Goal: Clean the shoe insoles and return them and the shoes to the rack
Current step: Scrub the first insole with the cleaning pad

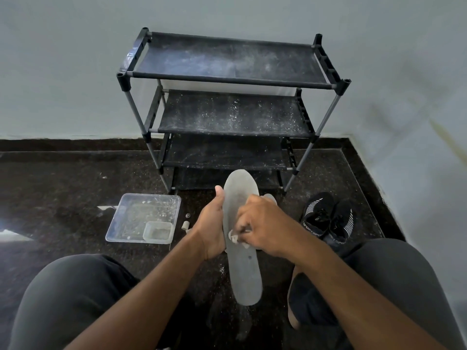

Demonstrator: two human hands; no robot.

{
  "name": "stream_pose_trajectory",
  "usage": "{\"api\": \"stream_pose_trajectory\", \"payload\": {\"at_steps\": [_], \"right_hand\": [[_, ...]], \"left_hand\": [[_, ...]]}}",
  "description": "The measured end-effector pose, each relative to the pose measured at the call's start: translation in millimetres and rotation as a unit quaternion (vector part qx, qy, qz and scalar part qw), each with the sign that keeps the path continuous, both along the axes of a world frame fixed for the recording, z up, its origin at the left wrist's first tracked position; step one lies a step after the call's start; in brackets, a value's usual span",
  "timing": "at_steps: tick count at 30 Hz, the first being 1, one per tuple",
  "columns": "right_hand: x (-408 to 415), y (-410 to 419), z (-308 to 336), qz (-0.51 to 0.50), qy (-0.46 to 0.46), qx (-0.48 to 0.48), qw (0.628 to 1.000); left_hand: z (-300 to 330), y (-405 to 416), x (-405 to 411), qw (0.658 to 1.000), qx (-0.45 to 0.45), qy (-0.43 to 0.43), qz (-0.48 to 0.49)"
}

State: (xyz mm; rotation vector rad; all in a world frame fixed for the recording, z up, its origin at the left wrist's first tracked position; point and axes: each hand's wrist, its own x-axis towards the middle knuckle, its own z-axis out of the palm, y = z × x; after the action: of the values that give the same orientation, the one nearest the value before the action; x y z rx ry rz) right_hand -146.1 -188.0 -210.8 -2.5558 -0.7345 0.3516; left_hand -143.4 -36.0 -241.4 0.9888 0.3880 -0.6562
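Note:
A long grey insole (243,271) is held upright-lengthwise in front of me, toe end toward the rack. My left hand (212,228) grips its left edge, thumb up along the side. My right hand (262,223) presses a small white wad (234,238) against the insole's middle with curled fingers. Behind my right hand, the tip of a second grey insole (271,197) peeks out. A pair of black shoes (328,218) with white stripes sits on the floor to the right. The black shoe rack (232,79) stands against the wall, its shelves dusty and bare.
A clear plastic tray (141,218) holding a smaller clear tub (158,232) lies on the dark speckled floor at left. Small bits (186,224) lie beside the tray. My knees frame the bottom of the view. A wall corner closes the right side.

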Motion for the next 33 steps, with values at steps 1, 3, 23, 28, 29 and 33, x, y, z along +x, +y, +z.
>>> {"api": "stream_pose_trajectory", "payload": {"at_steps": [1, 3, 23, 28, 29, 33], "right_hand": [[2, -5, 2, -0.012, -0.003, 0.016, 1.000], [7, -12, 8, -0.044, -0.080, 0.026, 0.995], [-9, 7, 16, 0.057, -0.001, 0.045, 0.997], [10, -9, 21, -0.080, -0.093, 0.136, 0.983], [14, -11, 19, -0.120, -0.111, 0.128, 0.978], [15, -9, 5, -0.165, -0.148, 0.128, 0.967]], "left_hand": [[1, 0, 0, 1.000, -0.005, -0.003, 0.000], [5, -2, -1, 1.000, -0.021, -0.007, 0.008], [-1, 1, 5, 0.999, -0.035, 0.004, 0.021], [4, -2, 0, 0.998, -0.052, 0.000, 0.035], [5, -3, 0, 0.998, -0.054, -0.004, 0.039], [9, -5, -1, 0.998, -0.046, -0.019, 0.036]]}}
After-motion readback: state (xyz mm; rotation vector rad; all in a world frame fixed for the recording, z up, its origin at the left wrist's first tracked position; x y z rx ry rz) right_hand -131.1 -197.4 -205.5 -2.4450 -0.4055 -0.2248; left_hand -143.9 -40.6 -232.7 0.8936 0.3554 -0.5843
